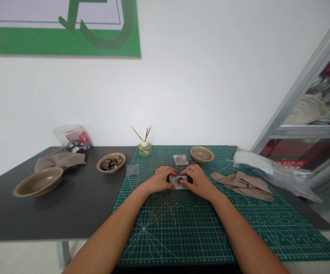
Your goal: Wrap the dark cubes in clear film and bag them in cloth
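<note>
The small sheet (177,185) is held over the cutting mat (196,236), its sides pinched narrowly by the left hand (162,179) and right hand (198,181). Two-handed positioning is apparently in hand; even finger pressure is called for next.

Beyond both hands, the left hand (162,179) and the right hand (198,180), rises a plain white wall (199,83), palest in a soft glow straight ahead. High to their left hangs a green-bordered sign (119,36), cut off by the view. Far to their right stands a cabinet (307,131) with a silvery-grey frame and glazed panels. Beneath them, a dark-topped table (96,213) reaches the wall; left and nearer, its grey leg (63,253) meets a pale floor (24,259).
</note>
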Available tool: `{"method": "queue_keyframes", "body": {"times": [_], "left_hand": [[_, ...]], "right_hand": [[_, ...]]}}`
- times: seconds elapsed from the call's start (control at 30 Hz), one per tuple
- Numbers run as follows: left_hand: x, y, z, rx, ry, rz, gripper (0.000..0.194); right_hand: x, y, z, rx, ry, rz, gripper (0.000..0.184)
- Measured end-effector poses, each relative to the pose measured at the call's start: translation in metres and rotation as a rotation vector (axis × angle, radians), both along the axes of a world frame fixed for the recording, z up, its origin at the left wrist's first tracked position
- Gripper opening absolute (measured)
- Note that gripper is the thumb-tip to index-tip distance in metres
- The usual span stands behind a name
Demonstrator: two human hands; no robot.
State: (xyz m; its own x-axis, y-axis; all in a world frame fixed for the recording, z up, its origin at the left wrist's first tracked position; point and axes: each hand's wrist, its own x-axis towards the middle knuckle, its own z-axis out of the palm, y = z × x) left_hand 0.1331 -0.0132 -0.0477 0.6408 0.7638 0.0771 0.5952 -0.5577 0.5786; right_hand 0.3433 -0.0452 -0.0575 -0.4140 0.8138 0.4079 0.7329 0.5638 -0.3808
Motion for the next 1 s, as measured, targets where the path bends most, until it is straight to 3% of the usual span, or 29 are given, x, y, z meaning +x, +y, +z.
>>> {"method": "queue_keyframes", "body": {"times": [1.0], "left_hand": [[0.0003,-0.0004,0.0019,0.009,0.007,-0.001,0.04]], "right_hand": [[0.0001,0.0025,-0.003,0.005,-0.013,0.015,0.01]]}}
